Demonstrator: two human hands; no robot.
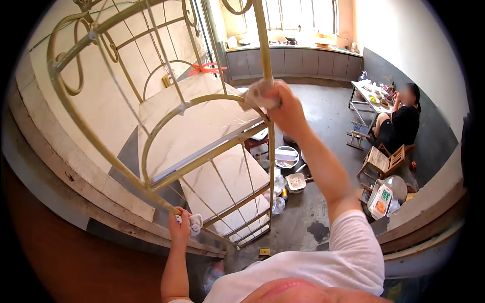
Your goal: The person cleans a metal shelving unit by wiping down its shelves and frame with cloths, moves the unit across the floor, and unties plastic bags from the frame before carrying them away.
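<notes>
A tall gold-coloured metal rack with curved bars and pale shelf boards stands in front of me. My right hand, a little blurred, is closed on a greyish-white cloth and presses it to the upright post at the upper right. Lower down, my left hand wraps round the near left post. A bunched white cloth sticks out beside its fingers. Red string is tied at the back of the rack's upper shelf.
A person in black sits by a white table with food. A wooden chair, a basin, a square tub and a yellow box stand on the floor. Cabinets line the far wall.
</notes>
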